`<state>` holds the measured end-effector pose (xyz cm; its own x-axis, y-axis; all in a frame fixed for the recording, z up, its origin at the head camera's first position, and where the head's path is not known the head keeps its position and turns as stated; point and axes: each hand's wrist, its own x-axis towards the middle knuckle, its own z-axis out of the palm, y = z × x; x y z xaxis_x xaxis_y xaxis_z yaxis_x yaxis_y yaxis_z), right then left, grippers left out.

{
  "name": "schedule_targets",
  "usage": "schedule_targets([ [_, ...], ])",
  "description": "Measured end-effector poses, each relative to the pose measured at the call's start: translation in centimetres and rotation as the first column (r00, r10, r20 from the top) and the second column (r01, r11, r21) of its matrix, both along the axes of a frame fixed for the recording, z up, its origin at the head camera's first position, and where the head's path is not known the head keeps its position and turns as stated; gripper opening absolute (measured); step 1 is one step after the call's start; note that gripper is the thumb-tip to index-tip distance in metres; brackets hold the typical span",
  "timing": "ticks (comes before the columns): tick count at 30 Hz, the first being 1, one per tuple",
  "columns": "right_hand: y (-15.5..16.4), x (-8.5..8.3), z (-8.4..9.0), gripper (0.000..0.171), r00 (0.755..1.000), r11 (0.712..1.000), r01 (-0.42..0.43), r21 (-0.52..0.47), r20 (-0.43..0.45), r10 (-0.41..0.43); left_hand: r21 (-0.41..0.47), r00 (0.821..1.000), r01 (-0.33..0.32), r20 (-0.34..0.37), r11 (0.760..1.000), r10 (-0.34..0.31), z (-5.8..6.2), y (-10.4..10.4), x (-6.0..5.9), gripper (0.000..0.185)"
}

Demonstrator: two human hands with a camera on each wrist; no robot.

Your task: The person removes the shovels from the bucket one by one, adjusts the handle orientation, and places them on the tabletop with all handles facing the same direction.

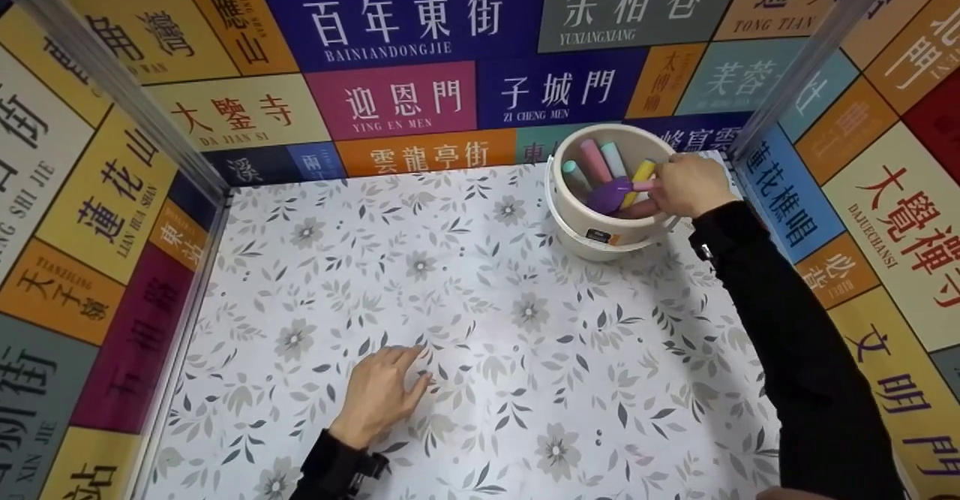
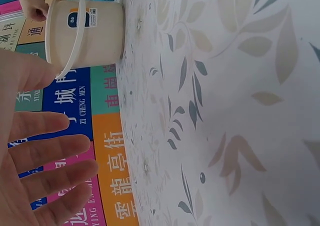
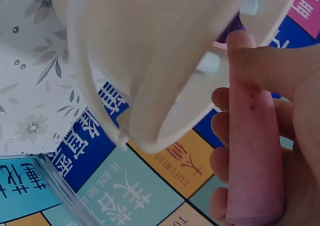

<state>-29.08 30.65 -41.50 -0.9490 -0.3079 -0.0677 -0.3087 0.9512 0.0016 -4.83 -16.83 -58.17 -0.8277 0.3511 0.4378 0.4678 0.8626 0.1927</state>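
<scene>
- Nearest to me, the left hand (image 1: 381,395) lies flat on the flowered tabletop (image 1: 480,380), fingers spread and relaxed, holding nothing. In its wrist view the fingers (image 2: 45,156) show straight and apart, well away from the bucket.
- Farther across, at the back right corner, stands a cream bucket (image 1: 600,222) with its carry handle (image 2: 75,33) folded down against the side. It sits upright on the tabletop, close to the back wall of street-name signs (image 1: 390,102).
- Inside the bucket, pastel sticks (image 1: 596,161) stand leaning, pink, teal and yellow ends up, with a purple scoop (image 1: 609,194) among them.
- The right hand (image 1: 686,185) is at the bucket's rim, fingers and thumb curled round a pink stick (image 3: 250,156). The wrist view shows the thumb (image 3: 270,66) pressing across it.
- That stick's long axis runs along the palm, one end toward the bucket's mouth, the other out past the fingers. From the head view it lies roughly level, pointing inward over the rim.
- To my eye, the step goes best if the grip stays firm, the stick is kept clear of the rim, and the leaning sticks are not knocked.
</scene>
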Motion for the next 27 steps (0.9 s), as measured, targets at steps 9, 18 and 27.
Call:
schedule_targets([
  [9,2.8,4.1,-0.1,0.032,0.977,0.982,0.017,-0.189,-0.205,-0.057,0.02,0.999,-0.005,-0.045,1.0,0.006,0.1,-0.3,0.2,0.037],
  [18,3.9,8.3,-3.8,0.034,0.934,0.875,0.052,-0.482,-0.286,-0.213,0.046,0.998,-0.016,-0.063,0.999,0.019,0.0,-0.4,0.5,0.036],
  [27,2.9,12.4,-8.5,0.027,0.91,0.722,0.068,-0.688,-0.255,-0.328,0.082,0.993,-0.006,-0.119,0.997,0.015,-0.3,-0.5,0.5,0.037],
])
